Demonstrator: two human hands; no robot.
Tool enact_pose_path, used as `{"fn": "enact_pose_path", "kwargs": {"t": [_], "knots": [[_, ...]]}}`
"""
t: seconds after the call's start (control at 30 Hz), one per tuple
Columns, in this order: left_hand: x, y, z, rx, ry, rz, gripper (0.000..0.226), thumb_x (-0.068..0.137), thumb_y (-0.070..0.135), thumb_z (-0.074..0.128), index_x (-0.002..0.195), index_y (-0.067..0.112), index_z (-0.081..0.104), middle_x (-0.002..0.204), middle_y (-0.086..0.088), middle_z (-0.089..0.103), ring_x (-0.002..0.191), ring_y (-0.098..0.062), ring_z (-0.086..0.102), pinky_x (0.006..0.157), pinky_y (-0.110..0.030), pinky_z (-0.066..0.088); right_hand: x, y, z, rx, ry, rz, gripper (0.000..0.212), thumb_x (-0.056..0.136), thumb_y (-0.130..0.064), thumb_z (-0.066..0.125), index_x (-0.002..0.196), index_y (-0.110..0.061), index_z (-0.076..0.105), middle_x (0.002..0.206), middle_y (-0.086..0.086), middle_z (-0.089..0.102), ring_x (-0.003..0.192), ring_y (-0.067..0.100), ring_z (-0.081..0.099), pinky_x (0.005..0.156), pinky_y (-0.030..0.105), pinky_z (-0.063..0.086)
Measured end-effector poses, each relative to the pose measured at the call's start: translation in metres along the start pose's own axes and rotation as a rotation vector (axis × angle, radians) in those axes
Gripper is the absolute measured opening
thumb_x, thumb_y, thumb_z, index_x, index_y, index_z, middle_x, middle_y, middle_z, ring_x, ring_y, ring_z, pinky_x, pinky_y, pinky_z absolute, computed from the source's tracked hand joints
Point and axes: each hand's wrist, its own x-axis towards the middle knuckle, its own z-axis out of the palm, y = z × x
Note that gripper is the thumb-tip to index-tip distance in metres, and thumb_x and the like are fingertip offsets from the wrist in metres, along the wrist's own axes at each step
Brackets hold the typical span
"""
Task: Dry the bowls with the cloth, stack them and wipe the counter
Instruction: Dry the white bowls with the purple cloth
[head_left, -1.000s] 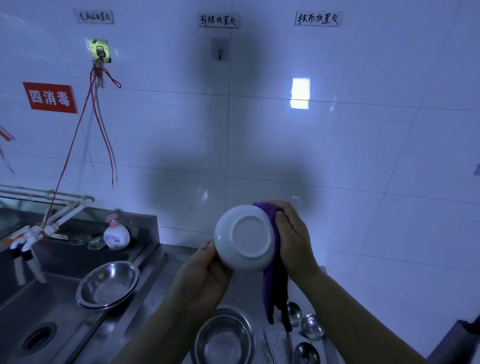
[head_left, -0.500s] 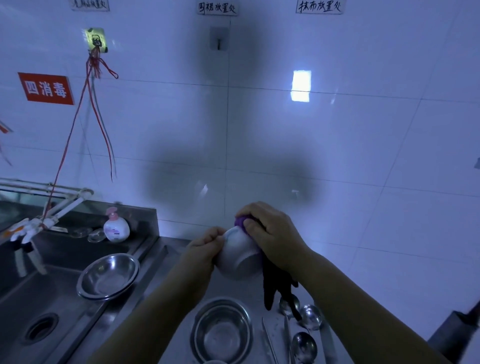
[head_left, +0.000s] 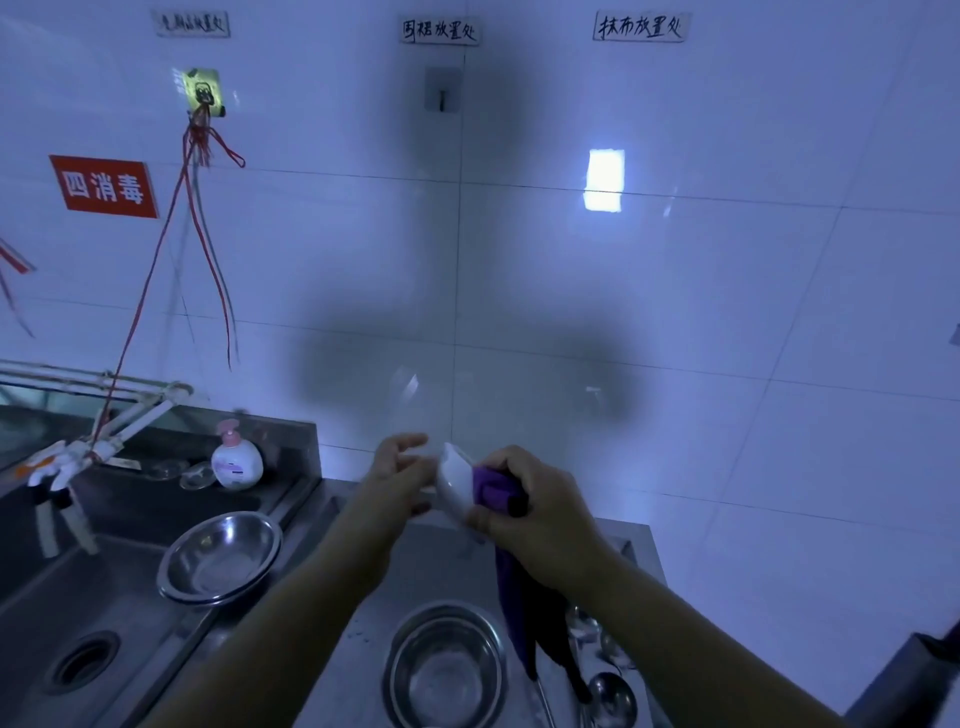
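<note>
I hold a white bowl (head_left: 456, 484) on its side above the steel counter (head_left: 441, 561). My right hand (head_left: 535, 512) grips a purple cloth (head_left: 492, 487) against the bowl, and the cloth's tail hangs down toward the counter. My left hand (head_left: 397, 475) is beside the bowl's left edge with its fingers loosely spread; it does not clearly grip the bowl. A steel bowl (head_left: 447, 670) stands upright on the counter below my hands. A second steel bowl (head_left: 221, 558) leans on the sink's rim to the left.
A deep sink (head_left: 67, 613) with a drain lies at the left, with a tap (head_left: 62, 460) over it. A pump soap bottle (head_left: 236, 462) stands on the back ledge. Steel ladles (head_left: 613, 696) lie right of the counter bowl. The tiled wall is close behind.
The bowl has turned from showing its base to lying on its side. My right hand moved over it with the cloth, and my left hand's fingers loosened from it.
</note>
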Motion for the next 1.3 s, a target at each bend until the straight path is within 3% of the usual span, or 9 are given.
{"fn": "enact_pose_path", "kwargs": {"t": [0.13, 0.23, 0.37, 0.5, 0.67, 0.87, 1.1, 1.23, 1.3], "knots": [[-0.01, -0.011, 0.019, -0.091, -0.137, -0.086, 0.04, 0.079, 0.044, 0.06, 0.112, 0.022, 0.051, 0.106, -0.009, 0.066, 0.084, -0.016, 0.07, 0.069, -0.025, 0.056, -0.007, 0.006, 0.01, -0.333, 0.088, -0.173, 0.027, 0.084, -0.03, 0.071, 0.105, -0.017, 0.06, 0.092, -0.004, 0.066, 0.08, 0.007, 0.06, 0.073, 0.025, 0.053], [-0.012, -0.012, 0.022, -0.151, -0.106, -0.053, 0.016, 0.088, 0.032, 0.057, 0.104, 0.032, 0.054, 0.106, -0.006, 0.063, 0.082, -0.015, 0.07, 0.064, -0.021, 0.055, -0.013, 0.01, 0.015, -0.398, 0.09, -0.224, 0.036, 0.083, -0.027, 0.072, 0.113, -0.012, 0.061, 0.105, 0.003, 0.068, 0.095, 0.015, 0.065, 0.084, 0.035, 0.055], [-0.005, -0.006, 0.028, -0.039, -0.053, -0.028, 0.029, 0.09, 0.016, 0.053, 0.116, 0.03, 0.053, 0.105, -0.005, 0.059, 0.088, -0.022, 0.064, 0.06, -0.024, 0.054, -0.019, 0.017, 0.019, -0.416, 0.06, -0.302, 0.038, 0.083, -0.028, 0.072, 0.112, -0.004, 0.064, 0.104, 0.01, 0.069, 0.094, 0.021, 0.067, 0.082, 0.041, 0.056], [0.0, 0.001, 0.012, -0.139, -0.056, -0.224, 0.036, 0.094, 0.014, 0.045, 0.128, 0.003, 0.047, 0.101, -0.014, 0.061, 0.087, -0.028, 0.062, 0.07, -0.037, 0.055, -0.021, 0.022, 0.013, -0.521, 0.05, -0.535, 0.037, 0.084, -0.038, 0.062, 0.109, -0.013, 0.055, 0.091, 0.006, 0.071, 0.082, 0.017, 0.068, 0.077, 0.034, 0.057], [0.003, 0.007, -0.01, -0.033, -0.174, -0.25, 0.026, 0.093, 0.03, 0.042, 0.108, 0.012, 0.052, 0.095, -0.017, 0.06, 0.077, -0.027, 0.061, 0.059, -0.029, 0.052, -0.02, 0.043, -0.006, -0.673, -0.161, -0.845, 0.033, 0.084, -0.032, 0.067, 0.106, -0.016, 0.049, 0.09, 0.002, 0.07, 0.079, 0.014, 0.065, 0.075, 0.029, 0.054], [-0.015, -0.029, 0.015, 0.03, -0.1, -0.061, 0.036, 0.086, 0.018, 0.06, 0.118, 0.027, 0.045, 0.109, -0.004, 0.054, 0.094, -0.021, 0.059, 0.065, -0.025, 0.053, -0.025, 0.054, 0.011, -0.688, -0.088, -0.762, 0.026, 0.088, -0.029, 0.061, 0.106, -0.013, 0.051, 0.089, 0.006, 0.071, 0.075, 0.018, 0.066, 0.065, 0.036, 0.055], [-0.016, -0.056, -0.016, -0.069, -0.092, -0.219, 0.031, 0.086, 0.002, 0.047, 0.098, 0.03, 0.054, 0.099, -0.012, 0.059, 0.083, -0.026, 0.06, 0.056, -0.025, 0.053, -0.046, 0.067, 0.014, -0.687, -0.257, -0.779, 0.04, 0.083, -0.024, 0.066, 0.117, -0.016, 0.048, 0.108, 0.007, 0.066, 0.098, 0.018, 0.06, 0.087, 0.034, 0.051], [-0.025, -0.096, -0.03, -0.017, 0.035, -0.381, 0.027, 0.089, 0.005, 0.045, 0.113, 0.016, 0.052, 0.097, -0.01, 0.057, 0.086, -0.027, 0.056, 0.064, -0.031, 0.048, -0.078, 0.078, 0.02, -0.478, -0.159, -0.474, 0.028, 0.087, -0.021, 0.059, 0.112, -0.008, 0.054, 0.102, 0.016, 0.066, 0.095, 0.021, 0.054, 0.087, 0.031, 0.043], [-0.032, -0.116, -0.039, -0.025, 0.077, -0.451, 0.029, 0.09, 0.006, 0.044, 0.116, 0.018, 0.049, 0.098, -0.007, 0.055, 0.087, -0.026, 0.054, 0.069, -0.035, 0.048, -0.101, 0.085, 0.021, -0.372, -0.122, -0.27, 0.024, 0.084, -0.011, 0.059, 0.108, -0.006, 0.061, 0.099, 0.015, 0.064, 0.091, 0.022, 0.056, 0.082, 0.035, 0.049]]}}
